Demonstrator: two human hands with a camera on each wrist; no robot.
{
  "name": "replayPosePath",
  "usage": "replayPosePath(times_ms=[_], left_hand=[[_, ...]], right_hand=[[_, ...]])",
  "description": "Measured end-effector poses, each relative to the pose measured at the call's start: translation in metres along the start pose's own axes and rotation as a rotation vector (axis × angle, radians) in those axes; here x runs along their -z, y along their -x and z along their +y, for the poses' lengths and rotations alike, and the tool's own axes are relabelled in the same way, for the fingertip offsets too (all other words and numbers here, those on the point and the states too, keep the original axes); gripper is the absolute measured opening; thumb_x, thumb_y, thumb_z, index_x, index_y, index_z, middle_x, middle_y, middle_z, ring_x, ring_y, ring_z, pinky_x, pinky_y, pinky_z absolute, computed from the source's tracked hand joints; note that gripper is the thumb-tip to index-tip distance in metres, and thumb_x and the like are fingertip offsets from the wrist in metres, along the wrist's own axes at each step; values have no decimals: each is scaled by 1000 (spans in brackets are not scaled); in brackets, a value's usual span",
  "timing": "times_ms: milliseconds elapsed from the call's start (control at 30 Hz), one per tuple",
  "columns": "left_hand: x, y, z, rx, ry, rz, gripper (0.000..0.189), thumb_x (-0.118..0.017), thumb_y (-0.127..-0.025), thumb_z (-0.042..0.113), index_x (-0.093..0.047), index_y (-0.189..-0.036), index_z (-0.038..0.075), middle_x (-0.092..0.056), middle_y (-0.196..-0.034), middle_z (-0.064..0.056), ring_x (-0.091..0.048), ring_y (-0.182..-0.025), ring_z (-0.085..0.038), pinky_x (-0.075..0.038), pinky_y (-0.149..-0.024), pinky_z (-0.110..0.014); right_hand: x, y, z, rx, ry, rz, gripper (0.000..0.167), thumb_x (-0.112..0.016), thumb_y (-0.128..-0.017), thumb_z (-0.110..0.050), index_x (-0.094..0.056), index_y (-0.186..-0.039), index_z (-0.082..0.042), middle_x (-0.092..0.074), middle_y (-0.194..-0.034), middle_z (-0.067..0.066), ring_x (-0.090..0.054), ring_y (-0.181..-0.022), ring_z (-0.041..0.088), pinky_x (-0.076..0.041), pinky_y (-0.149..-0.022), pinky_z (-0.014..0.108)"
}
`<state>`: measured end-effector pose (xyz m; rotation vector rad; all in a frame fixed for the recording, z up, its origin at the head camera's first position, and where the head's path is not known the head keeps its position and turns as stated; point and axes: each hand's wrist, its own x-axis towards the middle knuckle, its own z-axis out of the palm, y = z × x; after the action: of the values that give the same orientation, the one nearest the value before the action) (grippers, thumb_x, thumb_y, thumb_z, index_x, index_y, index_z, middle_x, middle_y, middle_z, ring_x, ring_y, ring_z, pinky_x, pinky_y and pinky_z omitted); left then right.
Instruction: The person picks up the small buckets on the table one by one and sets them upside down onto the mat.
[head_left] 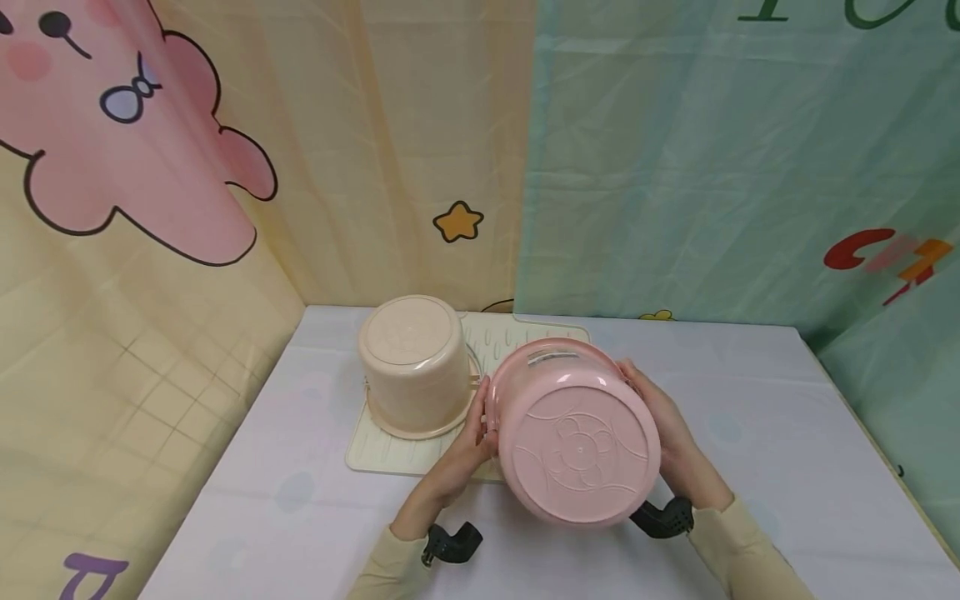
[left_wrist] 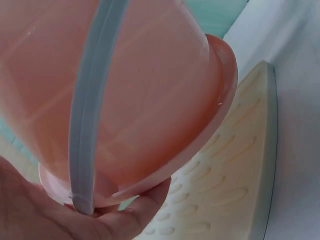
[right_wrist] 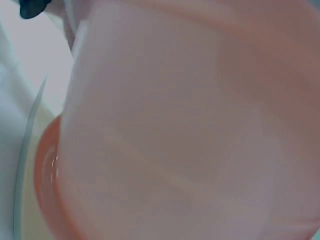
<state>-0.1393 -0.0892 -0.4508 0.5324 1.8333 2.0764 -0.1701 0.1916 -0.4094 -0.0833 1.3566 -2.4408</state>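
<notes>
A pink bucket (head_left: 581, 454) is tilted between both hands, its flower-embossed base facing me and its mouth turned away toward the mat. My left hand (head_left: 467, 450) grips the rim on the left, close to where the grey handle (left_wrist: 90, 110) joins it. On the opposite side my right hand (head_left: 667, 425) holds the bucket near its rim. The right wrist view is filled mostly by the bucket's wall (right_wrist: 190, 125), which hides the right fingers there. Just left of the pink bucket, a cream bucket (head_left: 416, 367) stands upside down, its rim on the mat.
A cream ridged draining mat (head_left: 401, 454) lies under the cream bucket and partly behind the pink one. White cloth covers the table (head_left: 750, 433). Printed curtains (head_left: 675, 167) hang along the back and sides. Black wrist mounts (head_left: 453, 543) stick out below both hands.
</notes>
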Motion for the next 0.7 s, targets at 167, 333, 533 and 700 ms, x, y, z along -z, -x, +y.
replayPosePath(times_ms=[167,333,533,700], left_hand=[[-3,1,1,51,46,35,88,-35,-93,63,11,-152,16,8,-156,-16,-27,-131,-38,-40,-94,-45],[-3,1,4,78,103,52,78,-26,-94,64,5,-153,23,4,-156,-14,-17,-136,-39,-36,-96,-55],[-2,2,8,132,124,55,83,-27,-89,72,0,-153,28,-6,-154,-22,-23,-131,-44,-37,-93,-58],[-1,1,7,146,131,47,83,-30,-89,71,0,-153,28,-9,-153,-22,-35,-125,-42,-46,-85,-53]], right_hand=[[-7,3,1,92,287,49,59,-35,-101,-48,-25,-143,-9,-32,-137,9,-39,-122,17,-45,-90,23],[1,4,4,165,520,-43,61,-30,-103,-42,-12,-151,-9,-13,-151,14,-10,-137,32,-14,-110,53],[19,3,6,176,563,-212,86,-57,-87,-57,-12,-152,-22,-7,-155,10,-3,-137,36,-8,-99,73],[26,1,7,170,560,-257,94,-59,-81,-62,-12,-152,-24,-9,-153,12,-10,-134,37,-21,-101,65]])
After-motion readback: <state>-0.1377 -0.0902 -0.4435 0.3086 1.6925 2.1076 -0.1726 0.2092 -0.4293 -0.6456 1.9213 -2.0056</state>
